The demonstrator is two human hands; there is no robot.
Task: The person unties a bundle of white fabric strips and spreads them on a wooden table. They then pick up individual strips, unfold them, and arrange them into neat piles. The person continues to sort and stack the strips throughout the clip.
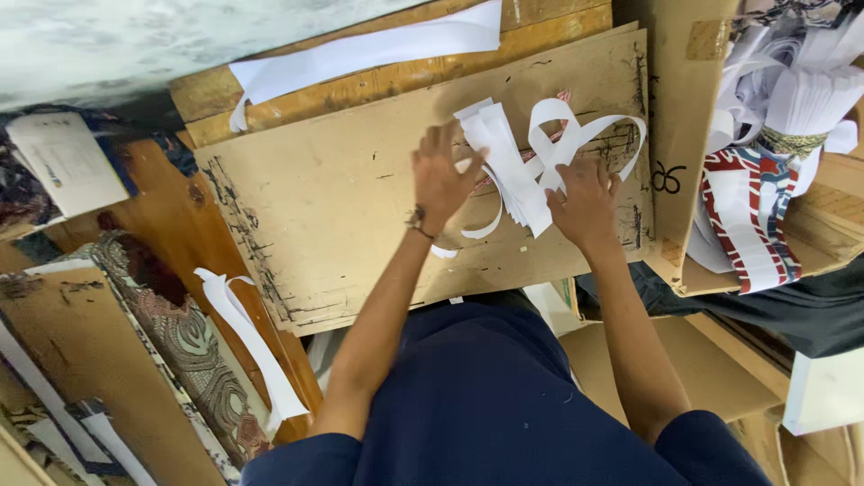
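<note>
The loose pile of long white paper strips (517,166) is lying between and under both sets of fingertips on the worn brown fibreboard sheet (360,207); curled ends could likely snag and slide off. The left hand (441,180) is reaching forward, fingers spread, while the right hand (583,205) is pressing flat, fingers together.

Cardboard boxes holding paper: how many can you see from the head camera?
1. An open cardboard box stands at the right edge of the work board, stuffed with white and patterned paper bundles. More boxes may sit out of frame.
</note>
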